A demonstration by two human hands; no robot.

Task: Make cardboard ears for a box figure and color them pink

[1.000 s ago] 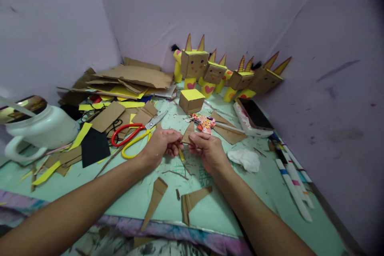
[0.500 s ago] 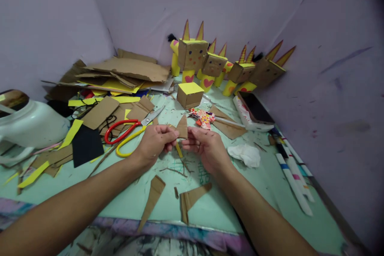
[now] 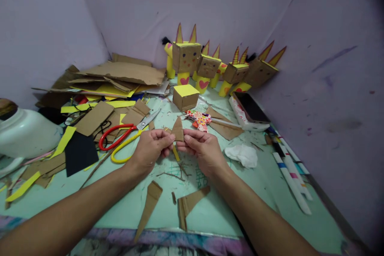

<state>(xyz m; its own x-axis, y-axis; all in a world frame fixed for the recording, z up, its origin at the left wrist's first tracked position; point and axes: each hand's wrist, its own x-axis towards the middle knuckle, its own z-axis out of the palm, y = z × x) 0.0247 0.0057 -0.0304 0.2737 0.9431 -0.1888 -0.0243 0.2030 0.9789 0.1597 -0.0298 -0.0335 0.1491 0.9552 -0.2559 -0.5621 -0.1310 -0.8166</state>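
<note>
A small pointed cardboard piece (image 3: 178, 128) stands upright between my hands over the middle of the table. My left hand (image 3: 153, 147) pinches its lower left edge between thumb and fingers. On the other side, my right hand (image 3: 202, 148) grips the lower right edge the same way. Scissors (image 3: 127, 138) with one red and one yellow handle lie open just left of my left hand. Behind the held piece sits a cardboard box with a yellow top (image 3: 185, 98). Two cardboard offcuts, one long and tapered (image 3: 150, 204) and one angled (image 3: 192, 203), lie near the front edge.
Horned cardboard figures (image 3: 186, 58) stand along the back wall. Stacked cardboard (image 3: 126, 73) and scraps fill the left side, near a white pot-like vessel (image 3: 33, 132). Rightward are a phone (image 3: 252, 107), a crumpled tissue (image 3: 242, 155) and markers (image 3: 291, 182).
The view has shifted slightly, so the table's things sit a little further left. My right thumb has come onto the face of the cardboard piece, which both hands hold.
</note>
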